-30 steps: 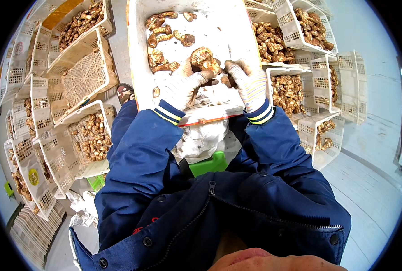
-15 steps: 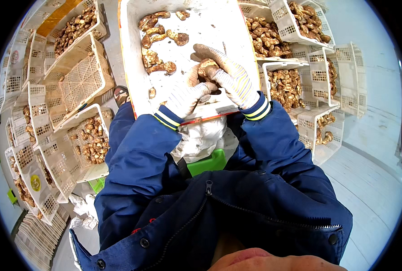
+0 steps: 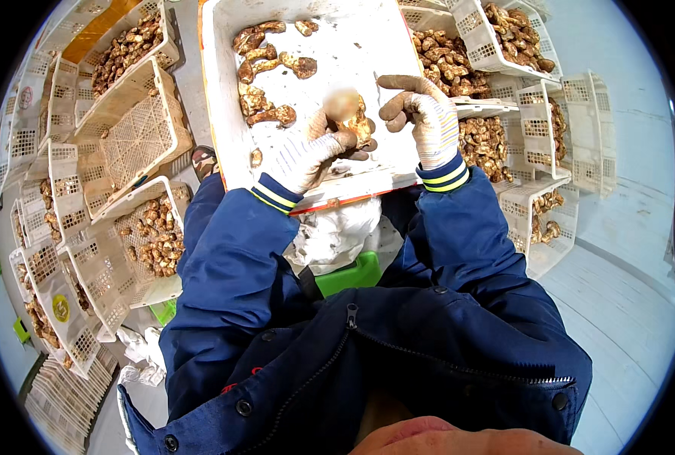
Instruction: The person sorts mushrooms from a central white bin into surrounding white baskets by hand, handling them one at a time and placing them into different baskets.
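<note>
A knobbly brown-and-cream mushroom [image 3: 361, 127] is held over the near half of a white rectangular foam box [image 3: 352, 38] with a red-orange outer edge, short of its near wall. The left hand [image 3: 313, 155], in a pale striped knit glove with dark, soiled tips, holds it, its fingers closed around the lower part; the upper end shows only as a pale, round blur. The right hand [image 3: 428, 121], in a matching glove, is at the box's right wall, its fingers spread wide and curved, near the mushroom but apart from it and holding nothing

Inside the box, a column of brown-and-cream stemmed mushrooms [image 3: 274, 115] lies along the left wall, with a small brown mushroom piece [image 3: 305, 28] toward the far end and a small tan piece [image 3: 256, 158] near the left wall's closer end. Dark crumbs are scattered over the box's white floor

To the right of the box stand white latticed plastic crates [image 3: 530, 193] filled with brown mushrooms [image 3: 483, 144]; to its left are more cream latticed plastic crates [image 3: 178, 114], several also holding mushrooms. Just below the box's near wall are a crumpled white sheet [image 3: 337, 231] and a bright green plastic object [image 3: 350, 274]
</note>
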A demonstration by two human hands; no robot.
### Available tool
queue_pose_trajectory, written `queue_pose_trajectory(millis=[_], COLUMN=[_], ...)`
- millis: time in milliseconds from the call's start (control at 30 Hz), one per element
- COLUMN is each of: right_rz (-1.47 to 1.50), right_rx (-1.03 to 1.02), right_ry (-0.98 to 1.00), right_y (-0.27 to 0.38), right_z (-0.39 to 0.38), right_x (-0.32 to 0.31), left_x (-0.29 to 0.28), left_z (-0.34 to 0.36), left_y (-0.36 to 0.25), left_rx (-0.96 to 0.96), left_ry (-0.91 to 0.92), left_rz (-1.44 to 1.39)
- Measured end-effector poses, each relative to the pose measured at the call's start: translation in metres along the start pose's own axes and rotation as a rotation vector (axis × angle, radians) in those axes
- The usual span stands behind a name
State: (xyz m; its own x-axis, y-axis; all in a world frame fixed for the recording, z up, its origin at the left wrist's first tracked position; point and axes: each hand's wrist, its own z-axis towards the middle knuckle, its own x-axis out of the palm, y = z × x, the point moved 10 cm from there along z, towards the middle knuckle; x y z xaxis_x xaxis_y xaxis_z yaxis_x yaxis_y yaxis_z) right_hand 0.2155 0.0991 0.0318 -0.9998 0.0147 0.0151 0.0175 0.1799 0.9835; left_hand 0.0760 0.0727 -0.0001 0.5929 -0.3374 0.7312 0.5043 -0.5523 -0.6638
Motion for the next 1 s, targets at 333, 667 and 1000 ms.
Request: queue_pose_trajectory(millis=[333, 667, 1000], right_rz=[-0.279, -0.967, -1.275], right_rx=[-0.006, -0.329, -0.599], right_ry=[0.146, -0.066, 0.074], right_y=[-0.031, 0.008, 0.035], right_z=[-0.008, -0.01, -0.022], right_x=[0.066, 0.039, 0.074], left_x=[-0.028, -0.047, -0.018], left_z=[0.002, -0.009, -0.003], left_y=[-0.007, -0.036, -0.021], left_rx=[0.23, 0.17, 0.136], left_ry=[-0.343, -0.433, -0.303], left_rz=[0.546, 0.475, 0.514])
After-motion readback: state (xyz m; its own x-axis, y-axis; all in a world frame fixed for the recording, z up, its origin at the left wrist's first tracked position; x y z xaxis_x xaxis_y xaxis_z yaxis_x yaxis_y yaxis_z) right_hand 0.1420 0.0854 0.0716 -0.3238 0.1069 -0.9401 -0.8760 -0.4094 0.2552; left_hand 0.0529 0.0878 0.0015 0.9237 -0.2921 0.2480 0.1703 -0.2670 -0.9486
